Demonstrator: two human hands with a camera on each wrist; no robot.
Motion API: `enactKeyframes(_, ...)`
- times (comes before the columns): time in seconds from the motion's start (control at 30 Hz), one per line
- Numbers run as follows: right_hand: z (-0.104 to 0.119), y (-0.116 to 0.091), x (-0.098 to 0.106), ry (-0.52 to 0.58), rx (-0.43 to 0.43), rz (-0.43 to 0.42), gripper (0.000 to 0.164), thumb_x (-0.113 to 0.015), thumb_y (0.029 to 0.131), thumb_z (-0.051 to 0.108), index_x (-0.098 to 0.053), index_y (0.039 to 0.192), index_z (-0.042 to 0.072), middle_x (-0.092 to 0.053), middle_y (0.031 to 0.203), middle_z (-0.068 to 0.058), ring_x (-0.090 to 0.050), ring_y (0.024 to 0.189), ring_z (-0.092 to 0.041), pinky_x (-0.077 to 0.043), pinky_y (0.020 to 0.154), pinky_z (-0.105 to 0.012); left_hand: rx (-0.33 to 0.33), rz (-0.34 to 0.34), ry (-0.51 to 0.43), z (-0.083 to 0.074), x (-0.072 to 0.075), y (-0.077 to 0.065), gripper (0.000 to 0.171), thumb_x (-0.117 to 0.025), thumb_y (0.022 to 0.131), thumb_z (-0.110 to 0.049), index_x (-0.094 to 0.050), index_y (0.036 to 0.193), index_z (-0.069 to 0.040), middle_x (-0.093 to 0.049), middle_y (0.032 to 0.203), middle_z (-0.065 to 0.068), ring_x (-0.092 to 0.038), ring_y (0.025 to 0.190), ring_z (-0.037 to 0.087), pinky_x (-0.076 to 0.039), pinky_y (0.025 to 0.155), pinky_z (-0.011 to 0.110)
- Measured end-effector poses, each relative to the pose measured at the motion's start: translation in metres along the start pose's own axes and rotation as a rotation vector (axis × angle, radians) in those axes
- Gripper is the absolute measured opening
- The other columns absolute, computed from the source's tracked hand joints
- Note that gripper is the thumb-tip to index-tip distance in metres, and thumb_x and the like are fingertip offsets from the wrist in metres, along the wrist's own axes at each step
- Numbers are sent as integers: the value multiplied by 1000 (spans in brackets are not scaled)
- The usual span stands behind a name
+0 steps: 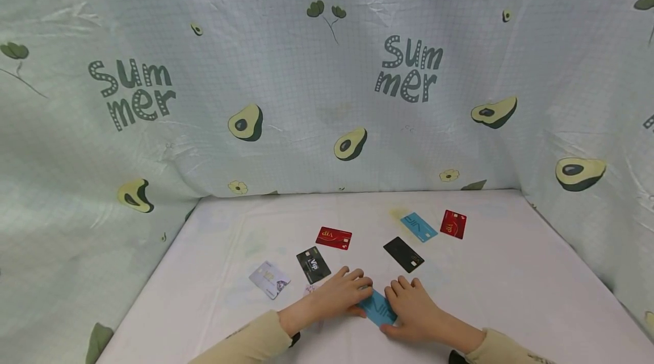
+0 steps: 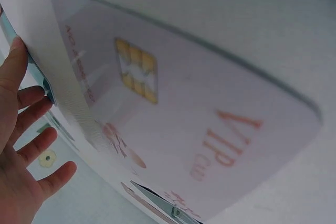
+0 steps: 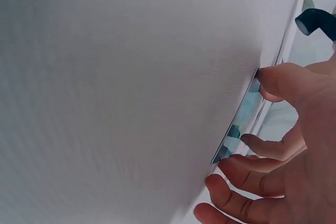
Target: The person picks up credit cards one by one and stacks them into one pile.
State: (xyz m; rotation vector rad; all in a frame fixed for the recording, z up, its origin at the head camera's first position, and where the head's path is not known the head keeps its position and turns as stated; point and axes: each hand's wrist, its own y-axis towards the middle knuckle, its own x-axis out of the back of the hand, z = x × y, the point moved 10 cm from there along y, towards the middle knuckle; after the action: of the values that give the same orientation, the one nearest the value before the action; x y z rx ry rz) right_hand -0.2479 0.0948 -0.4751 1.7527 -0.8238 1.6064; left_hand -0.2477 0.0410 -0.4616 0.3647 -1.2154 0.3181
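A blue VIP card (image 1: 377,308) lies flat on the white cloth at the front. My left hand (image 1: 343,294) pinches its left end between thumb and fingers. My right hand (image 1: 415,308) grips the right end, with thumb and fingertips at opposite edges; the right wrist view shows the card (image 3: 242,116) spanned edge-on between them. Under my left forearm lies a white VIP card (image 2: 173,93) with a gold chip and red lettering, mostly hidden in the head view.
Left of the hands lie a silver card (image 1: 269,279) and a black VIP card (image 1: 313,264). Farther back are a red card (image 1: 334,238), a plain black card (image 1: 403,254), another blue card (image 1: 418,227) and another red card (image 1: 453,224). A printed curtain (image 1: 296,80) encloses the table.
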Motion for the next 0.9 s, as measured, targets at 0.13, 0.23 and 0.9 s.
enactKeyframes(0.13,0,0,1,-8,-4,-13,63,-51,72,67,-53,94,8,-44,80,-1,-35,77,-16,-27,62,-35,-11,-9,21,-1,0,1,45,-50,81,-55,-52,112,-23,-54,115,-9,-47,101,9,-40,85,27)
enactKeyframes(0.23,1,1,2,-3,-18,-11,63,-52,71,67,-52,92,7,-44,79,-2,-36,77,-17,-29,61,-36,-24,-16,28,-1,0,1,45,-50,81,-55,-51,112,-22,-53,114,-9,-46,99,9,-39,82,25)
enactKeyframes(0.9,-3,4,-1,137,-96,110,67,-60,67,61,-51,95,1,-47,83,-11,-43,84,-30,-36,65,-48,-74,18,40,2,-5,4,51,-43,81,-60,-47,116,-22,-50,113,-9,-45,98,8,-38,80,22)
